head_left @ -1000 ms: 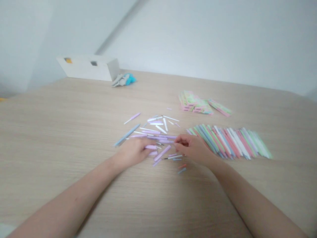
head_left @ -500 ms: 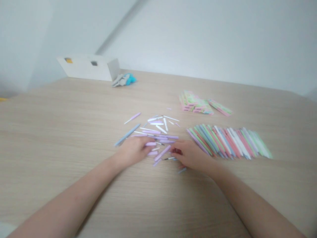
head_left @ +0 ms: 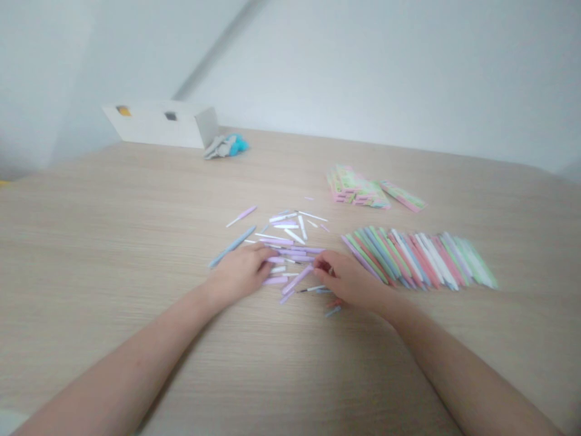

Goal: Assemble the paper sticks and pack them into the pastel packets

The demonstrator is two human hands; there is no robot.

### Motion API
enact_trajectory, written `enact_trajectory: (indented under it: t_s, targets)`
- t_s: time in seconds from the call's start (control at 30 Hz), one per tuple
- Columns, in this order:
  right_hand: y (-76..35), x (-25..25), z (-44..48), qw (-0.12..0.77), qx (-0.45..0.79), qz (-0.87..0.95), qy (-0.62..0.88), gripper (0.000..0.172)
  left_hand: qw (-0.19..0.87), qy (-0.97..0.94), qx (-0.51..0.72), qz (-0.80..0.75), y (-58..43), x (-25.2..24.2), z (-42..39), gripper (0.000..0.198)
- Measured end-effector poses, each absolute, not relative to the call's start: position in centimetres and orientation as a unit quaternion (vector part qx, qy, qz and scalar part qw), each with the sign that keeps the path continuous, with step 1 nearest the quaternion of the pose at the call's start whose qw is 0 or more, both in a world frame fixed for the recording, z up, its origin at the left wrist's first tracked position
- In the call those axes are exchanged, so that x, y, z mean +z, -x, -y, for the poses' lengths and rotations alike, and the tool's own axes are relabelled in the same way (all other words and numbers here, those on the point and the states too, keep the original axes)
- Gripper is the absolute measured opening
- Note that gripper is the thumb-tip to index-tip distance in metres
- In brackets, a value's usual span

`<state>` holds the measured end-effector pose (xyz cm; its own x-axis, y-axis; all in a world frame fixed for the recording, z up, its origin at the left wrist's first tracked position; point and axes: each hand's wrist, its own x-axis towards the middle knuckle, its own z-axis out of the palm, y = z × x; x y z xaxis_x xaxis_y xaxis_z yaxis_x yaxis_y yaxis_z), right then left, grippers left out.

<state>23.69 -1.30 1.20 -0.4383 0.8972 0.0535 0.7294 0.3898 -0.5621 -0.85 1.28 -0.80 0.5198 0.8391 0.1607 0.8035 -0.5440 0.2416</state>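
A scatter of loose purple, white and blue pen parts (head_left: 290,239) lies mid-table. My left hand (head_left: 239,272) rests at the pile's near left edge, fingers curled, its tips pinching a short purple pen part (head_left: 275,260). My right hand (head_left: 347,280) sits at the pile's near right edge with fingers closed in a pinch; what they hold is too small to make out. A purple pen barrel (head_left: 297,280) lies between the two hands. Right of my right hand, a row of assembled pastel pens (head_left: 420,257) lies side by side.
A stack of pink and green packets (head_left: 358,188) sits behind the pen row. A white box (head_left: 158,124) and a grey-and-teal cloth (head_left: 224,145) stand at the far left by the wall. The wooden table (head_left: 113,230) is bare on the left.
My right hand dipped toward the near edge of the pile, then came back up toward its middle. My left hand shifted slightly away from me, still on the purple piece.
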Motion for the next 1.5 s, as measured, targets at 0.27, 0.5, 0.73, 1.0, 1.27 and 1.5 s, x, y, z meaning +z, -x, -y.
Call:
enact_trajectory:
  t_s: [0.27,0.5,0.73,1.0,1.27,1.5]
  targets:
    - [-23.0,1.4,1.8,0.232,0.483,0.693,0.483,0.017,0.061,-0.873,0.143,-0.462,0.8,-0.9,-1.2,0.030]
    - [-22.7,1.5,1.8,0.258,0.533,0.661,0.461,0.018,0.045,-0.870,0.170,-0.461,0.7,-0.4,-0.8,0.029]
    - [-22.2,1.5,2.2,0.277,0.520,0.674,0.446,0.016,0.225,-0.868,0.273,-0.349,-0.4,0.6,0.3,0.026]
    - [-21.8,2.4,2.8,0.264,0.493,0.704,0.438,0.016,0.295,-0.856,0.302,-0.300,-0.8,0.3,0.6,0.019]
    - [-23.0,1.9,2.2,0.294,0.438,0.712,0.464,0.014,0.299,-0.817,0.343,-0.355,-0.5,0.9,0.3,0.016]
    - [-22.8,2.2,2.6,0.261,0.419,0.732,0.468,0.018,0.297,-0.823,0.333,-0.351,-0.6,1.2,0.5,0.016]
